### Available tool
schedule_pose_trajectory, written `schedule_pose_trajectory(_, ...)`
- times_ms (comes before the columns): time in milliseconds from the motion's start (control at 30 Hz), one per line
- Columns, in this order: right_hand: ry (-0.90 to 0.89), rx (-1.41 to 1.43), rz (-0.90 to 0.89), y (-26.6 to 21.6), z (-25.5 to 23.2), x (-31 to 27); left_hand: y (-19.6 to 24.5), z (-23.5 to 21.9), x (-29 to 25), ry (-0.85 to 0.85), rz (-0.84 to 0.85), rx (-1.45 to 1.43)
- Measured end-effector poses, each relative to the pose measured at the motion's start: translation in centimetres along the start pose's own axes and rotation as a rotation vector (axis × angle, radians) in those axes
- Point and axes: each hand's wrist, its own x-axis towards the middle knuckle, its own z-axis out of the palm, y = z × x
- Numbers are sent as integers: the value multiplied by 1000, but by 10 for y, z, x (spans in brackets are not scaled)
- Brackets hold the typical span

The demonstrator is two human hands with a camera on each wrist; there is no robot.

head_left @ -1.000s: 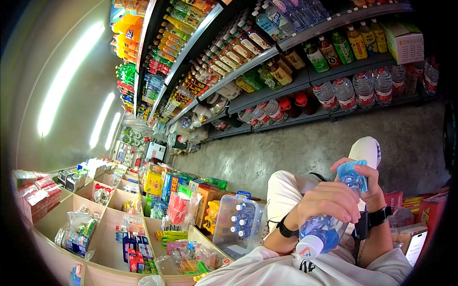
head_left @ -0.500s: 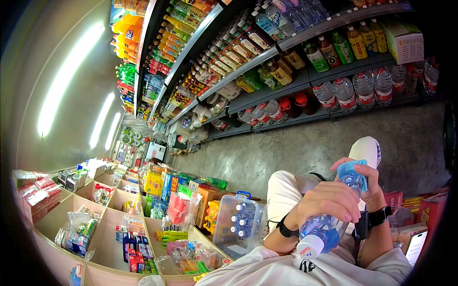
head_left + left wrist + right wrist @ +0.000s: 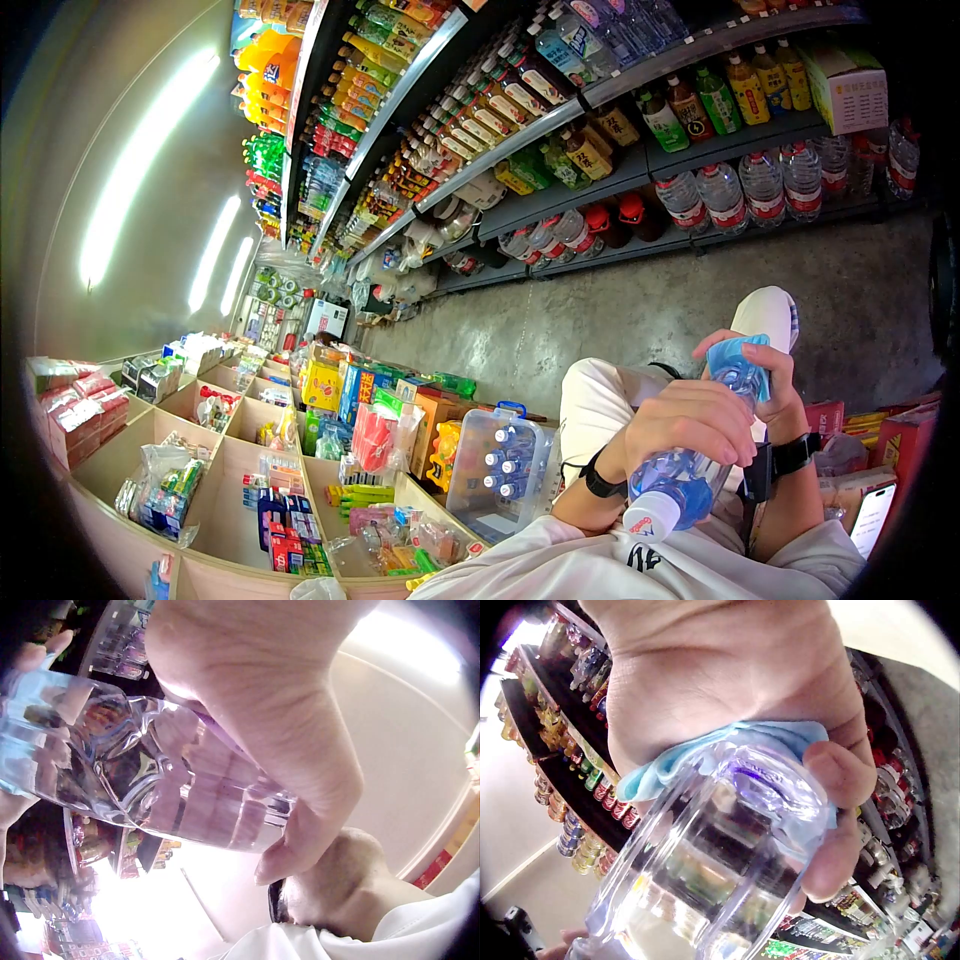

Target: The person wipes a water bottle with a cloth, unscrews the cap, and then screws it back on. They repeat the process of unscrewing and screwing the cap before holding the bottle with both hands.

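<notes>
A clear plastic water bottle [image 3: 668, 468] with a white cap [image 3: 650, 516] lies slanted across the person's lap in the head view, cap end toward the body. My left hand [image 3: 692, 422] grips it around its middle, and the left wrist view shows the thumb along the bottle's side [image 3: 202, 780]. At the base end, my right hand [image 3: 783, 380] holds a folded light blue cloth [image 3: 738, 352] against the bottle. The right wrist view has that cloth [image 3: 780, 735] pressed between palm and bottle bottom, with fingers curled round the edge.
A translucent bin [image 3: 462, 490] with several small bottles stands left of the knees. Wooden compartments [image 3: 215, 500] of packaged goods fill the lower left. Drink shelves [image 3: 600, 95] rise beyond the concrete floor [image 3: 640, 300]. A lit phone [image 3: 873, 520] lies at the right near boxes.
</notes>
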Motion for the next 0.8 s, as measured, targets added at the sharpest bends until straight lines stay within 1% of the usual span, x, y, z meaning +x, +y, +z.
schedule_pose_trajectory(200,10,-8,-4,1,0,0,0,1,-1,12,-1,8)
schedule_pose_trajectory(367,10,-31,-41,4,-1,1,0,1,-1,17,-2,9)
schedule_pose_trajectory(800,15,-23,-7,-1,1,0,-1,1,-1,12,2,4)
